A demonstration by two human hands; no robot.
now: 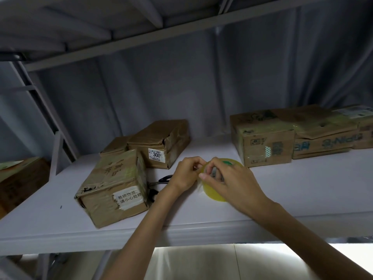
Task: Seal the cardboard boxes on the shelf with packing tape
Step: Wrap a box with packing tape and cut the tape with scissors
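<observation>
The tape roll (217, 190), yellowish and see-through, stands on edge over the white shelf (302, 190), roughly mid-shelf, between the box groups and w/ both hands on it. The right hand (232, 178) curls over the top of the roll, fingers bent round the rim, prob. to steady it; the left hand (184, 174) pinches at the roll's near edge, thumb and fingertips closed together, looks like picking for the loose tape end, though whether any strip is lifted I can't tell. Scissors (161, 181) lie just left of the left wrist, partly hidden, handy for cutting. The nearest box (115, 188), w/ a white fragile label, sits beside the scissors at an angle, torn at one corner; prob. next to seal. Behind it, a box w/ a 300 sticker (159, 144). On the right, taped boxes (264, 138) sit close together.
</observation>
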